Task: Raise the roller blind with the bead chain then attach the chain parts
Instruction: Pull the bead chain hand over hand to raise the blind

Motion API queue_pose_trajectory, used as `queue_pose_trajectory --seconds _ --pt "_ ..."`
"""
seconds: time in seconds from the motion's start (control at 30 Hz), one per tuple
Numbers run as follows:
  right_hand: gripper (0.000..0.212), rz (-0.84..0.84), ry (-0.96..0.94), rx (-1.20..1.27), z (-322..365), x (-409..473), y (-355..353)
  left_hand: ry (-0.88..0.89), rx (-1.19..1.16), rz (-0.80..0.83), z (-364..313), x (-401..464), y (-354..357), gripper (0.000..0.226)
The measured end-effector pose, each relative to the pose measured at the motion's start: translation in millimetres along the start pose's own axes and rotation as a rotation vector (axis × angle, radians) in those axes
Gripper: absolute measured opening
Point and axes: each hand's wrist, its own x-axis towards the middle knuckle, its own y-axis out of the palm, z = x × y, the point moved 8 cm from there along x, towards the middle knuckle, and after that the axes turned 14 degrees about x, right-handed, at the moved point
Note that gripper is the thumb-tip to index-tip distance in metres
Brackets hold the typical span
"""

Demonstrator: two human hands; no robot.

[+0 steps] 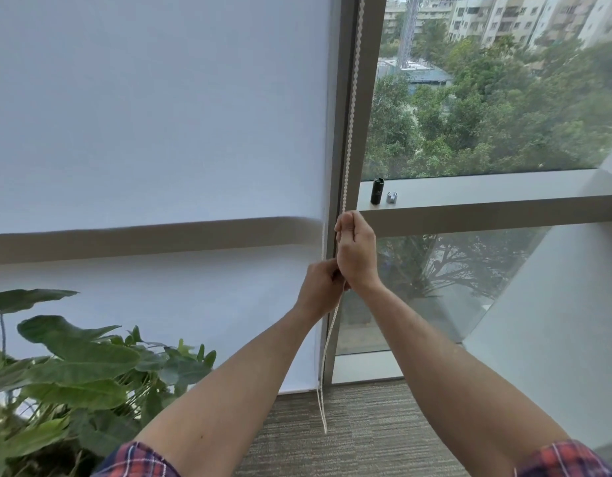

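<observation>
A plant (73, 366) stands at the left before the white blind (153, 115), which hangs down to the floor. The left hand (320, 290) grips the chain (351, 108) beside the frame; the right hand (356, 253) grips it just above. On the sill (487, 192) stand a black cylinder (377, 191) and a small grey part (391, 197).

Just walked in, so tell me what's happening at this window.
A person is working the bead chain of the roller blind. The right hand grips it higher up, the left hand just below. The blind's bottom edge is near the floor, and the chain's lower end hangs loose.
</observation>
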Motion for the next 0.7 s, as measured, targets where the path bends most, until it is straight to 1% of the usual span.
queue_pose_trajectory --seconds 0.03,0.13,0.2,0.27,0.3,0.33,0.43,0.57,0.63,0.7 --pt "0.032 0.009 0.016 0.017 -4 -2 0 -0.011 0.000 0.014 3 -1 2 0.054" --pt "0.032 0.029 0.064 0.158 -8 3 -3 -0.035 -0.073 0.065 4 3 1 0.032" --pt "0.032 0.002 0.109 0.226 -13 15 -10 -0.051 -0.106 0.068 7 3 -1 0.024" --pt "0.025 -0.023 0.188 0.229 -20 30 -16 -0.072 -0.138 0.061 12 1 -4 0.019" --pt "0.021 -0.011 0.228 0.204 -25 38 -15 -0.082 -0.153 0.061 13 0 -5 0.019" --pt "0.023 0.023 0.261 0.161 -29 46 -13 -0.090 -0.163 0.066 15 -1 -5 0.019" --pt "0.042 0.162 0.314 0.008 -34 65 3 -0.091 -0.187 0.105 18 -7 -6 0.019" --pt "0.058 0.272 0.333 -0.032 -33 79 29 -0.085 -0.242 0.117 18 -16 -12 0.019" --pt "0.062 0.290 0.344 -0.036 -33 84 36 -0.083 -0.265 0.104 20 -18 -19 0.021" --pt "0.059 0.244 0.348 -0.028 -33 88 36 -0.074 -0.271 0.073 23 -19 -27 0.023"
